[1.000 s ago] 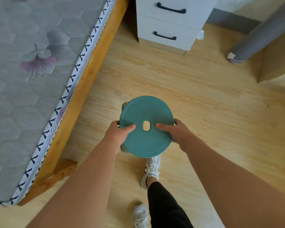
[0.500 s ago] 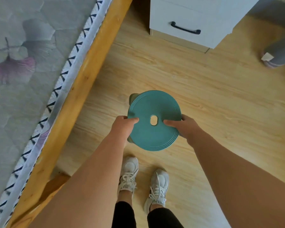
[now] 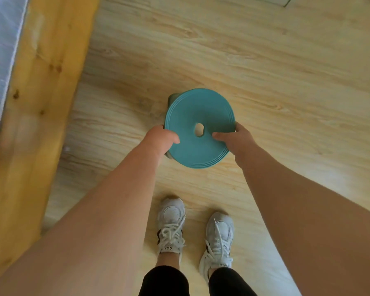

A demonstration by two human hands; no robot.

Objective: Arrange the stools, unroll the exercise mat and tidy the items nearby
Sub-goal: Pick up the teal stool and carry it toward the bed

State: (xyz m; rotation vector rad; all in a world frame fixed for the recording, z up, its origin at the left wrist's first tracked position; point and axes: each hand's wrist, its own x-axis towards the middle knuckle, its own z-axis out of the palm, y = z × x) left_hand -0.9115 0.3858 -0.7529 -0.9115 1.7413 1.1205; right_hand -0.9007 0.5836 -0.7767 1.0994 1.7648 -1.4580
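the stool (image 3: 192, 110) is blue-green and round, with a small hole in the middle of its seat. it is over the wood floor (image 3: 276, 82), just in front of the person's two white shoes (image 3: 171, 225).

on the far left is the bed (image 3: 36, 103) with its yellow wood side. the stool is near it but not touching. next comes the left hand (image 3: 160, 139). it grips the left edge of the seat, thumb on top. the right hand (image 3: 237, 139) grips the right edge the same way.

half a second ago the white drawers and the end of the grey rolled mat showed at the top. now the head looks more down, so the rolled mat is out of sight and the white drawers are almost all gone. both hands hold the stool just as before, and the feet have not moved.

i think the stool is being set down here. i cannot tell if its legs touch the floor yet.
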